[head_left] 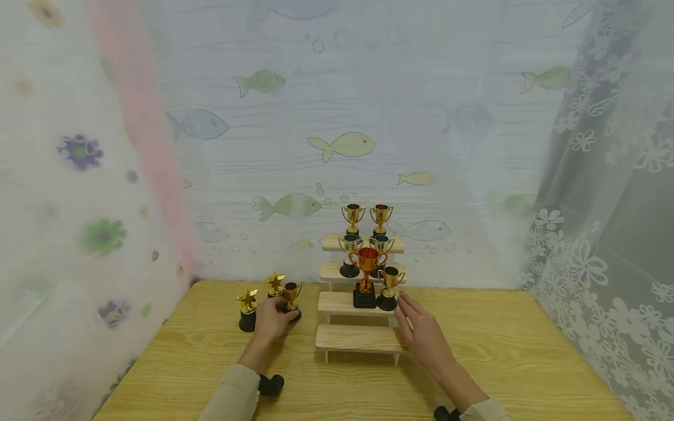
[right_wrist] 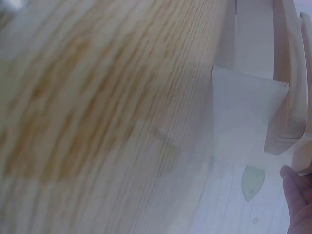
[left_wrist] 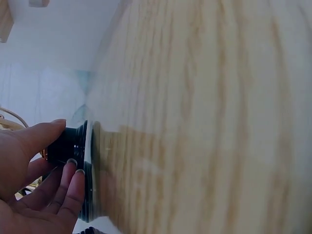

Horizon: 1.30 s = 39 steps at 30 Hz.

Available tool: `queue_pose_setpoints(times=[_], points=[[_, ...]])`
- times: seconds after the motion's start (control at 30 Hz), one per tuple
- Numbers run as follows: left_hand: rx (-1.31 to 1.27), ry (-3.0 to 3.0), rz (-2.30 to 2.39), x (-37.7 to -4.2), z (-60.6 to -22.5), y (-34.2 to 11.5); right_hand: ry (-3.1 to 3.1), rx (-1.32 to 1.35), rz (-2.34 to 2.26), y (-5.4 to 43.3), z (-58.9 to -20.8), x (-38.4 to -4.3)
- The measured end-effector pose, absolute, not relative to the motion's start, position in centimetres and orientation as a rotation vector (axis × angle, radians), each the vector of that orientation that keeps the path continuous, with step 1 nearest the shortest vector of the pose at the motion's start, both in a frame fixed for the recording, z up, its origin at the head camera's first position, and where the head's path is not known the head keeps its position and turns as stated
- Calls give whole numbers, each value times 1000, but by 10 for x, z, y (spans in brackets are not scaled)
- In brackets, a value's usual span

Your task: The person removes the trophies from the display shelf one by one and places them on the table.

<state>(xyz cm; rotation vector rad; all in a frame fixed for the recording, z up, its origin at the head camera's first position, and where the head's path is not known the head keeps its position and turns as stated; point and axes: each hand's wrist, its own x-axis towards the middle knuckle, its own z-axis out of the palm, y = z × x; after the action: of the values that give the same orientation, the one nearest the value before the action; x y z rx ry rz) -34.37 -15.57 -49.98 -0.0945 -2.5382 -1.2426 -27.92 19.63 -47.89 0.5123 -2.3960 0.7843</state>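
Observation:
My left hand pinches the black base of a small trophy cup, low over the table left of the stand. In the left wrist view the thumb and fingers grip that black base. Two gold star trophies stand beside this hand. My right hand has its fingers extended at the right side of the wooden step stand, fingertips right by a small bronze-gold cup. Left of that cup, on the same step, is a larger orange-bronze cup with a square black base.
Higher on the stand are two silver cups and, on the top step, two gold cups. The wood-grain table ends at a fish-patterned curtain behind. A flowered lace curtain hangs at the right.

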Motion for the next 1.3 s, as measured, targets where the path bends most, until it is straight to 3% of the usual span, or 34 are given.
queue_pose_setpoints(times=[0.63, 1.3], points=[[-31, -2591, -1253, -343, -512, -163, -2431, 509, 805, 196, -485, -280], [-93, -2623, -1280, -317, -496, -168, -2419, 497, 788, 198, -484, -282]])
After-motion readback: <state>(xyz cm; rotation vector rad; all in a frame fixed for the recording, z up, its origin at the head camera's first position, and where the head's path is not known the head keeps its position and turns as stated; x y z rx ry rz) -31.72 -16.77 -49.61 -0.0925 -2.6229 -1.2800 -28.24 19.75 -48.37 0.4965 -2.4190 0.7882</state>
